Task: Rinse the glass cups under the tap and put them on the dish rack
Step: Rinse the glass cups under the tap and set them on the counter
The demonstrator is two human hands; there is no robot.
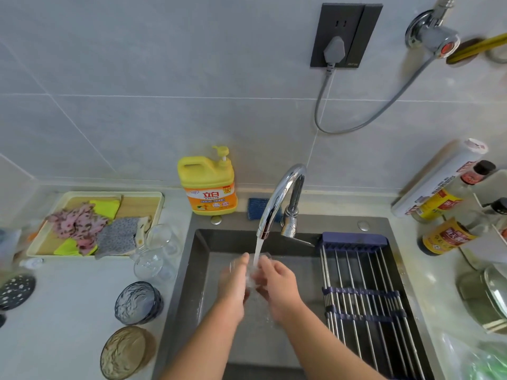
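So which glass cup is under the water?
The cup held by the left hand and right hand below the tap; two others sit on the counter.

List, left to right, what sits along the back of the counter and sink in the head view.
Cream tray of cloths → yellow dish-soap pump bottle → curved chrome tap → blue-framed steel-rod dish rack → dark sauce bottle with orange label.

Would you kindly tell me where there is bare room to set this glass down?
The dish rack across the sink's right side holds nothing. A bare counter patch lies between the tray and the blue bowl. Crowded: cups by the sink's left edge, bottles at right.
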